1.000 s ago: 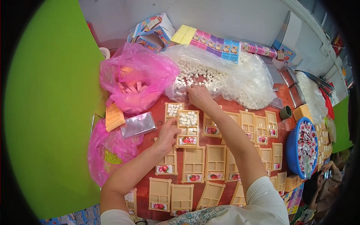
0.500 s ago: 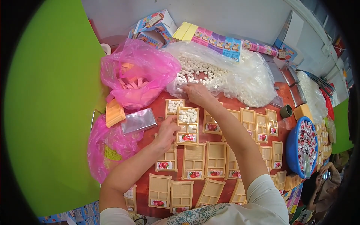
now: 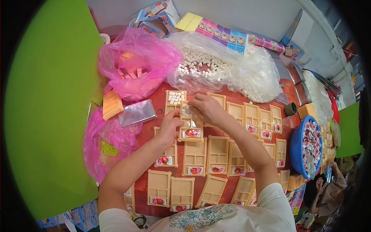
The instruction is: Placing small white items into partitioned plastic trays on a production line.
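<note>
My left hand [image 3: 169,127] grips the left edge of a beige compartment tray [image 3: 191,140], which sits raised over the neighbouring trays. A clear-and-red strawberry-printed packet [image 3: 191,133] lies in its lowest compartment. Over the top compartment, my right hand [image 3: 208,110] is bent down with its fingers drawn together, partly covering the small white cubes [image 3: 186,112] there. Whatever those fingertips hold is hidden. Just behind stands another beige tray [image 3: 168,101] with white cubes [image 3: 176,97] in its upper part.
Rows of beige trays [image 3: 159,185] with packets cover the red table. Behind them lie a clear bag [image 3: 257,83] of white cubes and a pink bag [image 3: 141,48] of pinkish pieces. A clear plastic box [image 3: 138,113] is at left, a blue basin [image 3: 296,156] of packets at right.
My right hand has come back from the bag of white cubes to the top compartment of the tray. My left hand keeps its hold on the tray. The whole view has shifted slightly.
</note>
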The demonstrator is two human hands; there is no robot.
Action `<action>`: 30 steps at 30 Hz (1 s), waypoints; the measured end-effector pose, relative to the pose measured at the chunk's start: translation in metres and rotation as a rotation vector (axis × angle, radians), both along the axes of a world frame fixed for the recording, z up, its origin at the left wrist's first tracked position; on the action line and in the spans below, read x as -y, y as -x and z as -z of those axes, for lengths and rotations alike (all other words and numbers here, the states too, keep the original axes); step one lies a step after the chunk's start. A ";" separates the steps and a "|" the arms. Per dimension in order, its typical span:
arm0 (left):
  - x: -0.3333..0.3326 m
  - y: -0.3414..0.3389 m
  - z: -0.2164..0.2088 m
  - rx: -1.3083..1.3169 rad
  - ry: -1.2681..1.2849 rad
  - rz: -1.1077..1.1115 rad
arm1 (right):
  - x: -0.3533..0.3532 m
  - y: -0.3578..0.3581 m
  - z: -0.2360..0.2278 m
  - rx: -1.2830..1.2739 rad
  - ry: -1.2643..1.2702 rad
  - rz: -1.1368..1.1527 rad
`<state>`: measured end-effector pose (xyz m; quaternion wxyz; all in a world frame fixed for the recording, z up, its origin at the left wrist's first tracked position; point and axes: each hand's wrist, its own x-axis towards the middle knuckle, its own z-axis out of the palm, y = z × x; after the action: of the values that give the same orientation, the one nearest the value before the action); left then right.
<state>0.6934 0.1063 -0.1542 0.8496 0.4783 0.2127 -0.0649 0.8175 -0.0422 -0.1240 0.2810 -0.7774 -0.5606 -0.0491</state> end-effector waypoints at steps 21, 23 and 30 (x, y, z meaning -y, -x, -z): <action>0.021 -0.006 0.021 0.100 0.045 -0.037 | 0.026 -0.029 0.021 -0.229 0.264 0.194; 0.017 -0.009 0.021 0.096 0.008 -0.022 | 0.024 -0.028 0.015 -0.178 0.237 0.196; 0.010 -0.009 0.004 0.096 -0.245 -0.123 | 0.030 -0.044 0.019 0.027 0.187 0.261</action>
<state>0.7026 0.0966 -0.1579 0.7964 0.5670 0.2072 0.0364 0.8618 -0.0717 -0.1427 0.1907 -0.8658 -0.4606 -0.0433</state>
